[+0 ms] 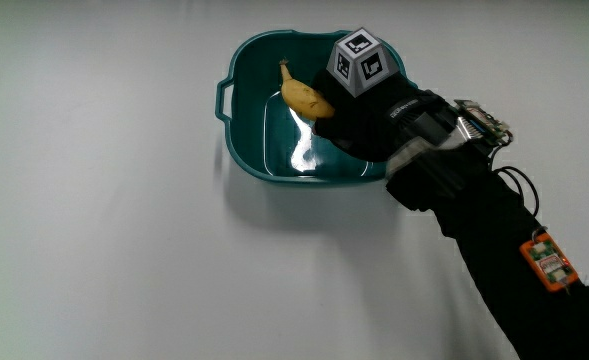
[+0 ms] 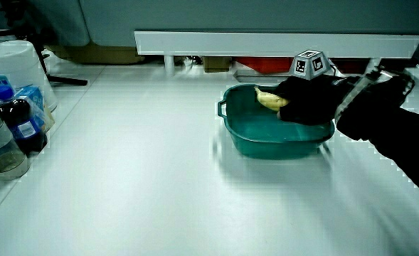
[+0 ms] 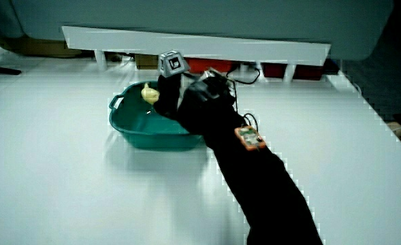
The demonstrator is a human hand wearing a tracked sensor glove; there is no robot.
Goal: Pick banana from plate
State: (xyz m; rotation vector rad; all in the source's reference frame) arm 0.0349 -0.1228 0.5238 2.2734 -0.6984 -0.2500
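While the hand [image 1: 369,105] sits over the teal basin [image 1: 249,150] on the white counter [image 1: 104,250], the banana [image 1: 304,95] lies inside the basin, its end under the glove. Fingers look wrapped on the banana's near end. Patterned cube [image 1: 361,60] faces up. Bottles [image 2: 13,124] stand at the counter's edge, well apart.

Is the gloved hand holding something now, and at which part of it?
The black gloved hand grips the small yellow banana at the end nearest the hand; the stem end points away. The banana is inside the teal plastic basin.
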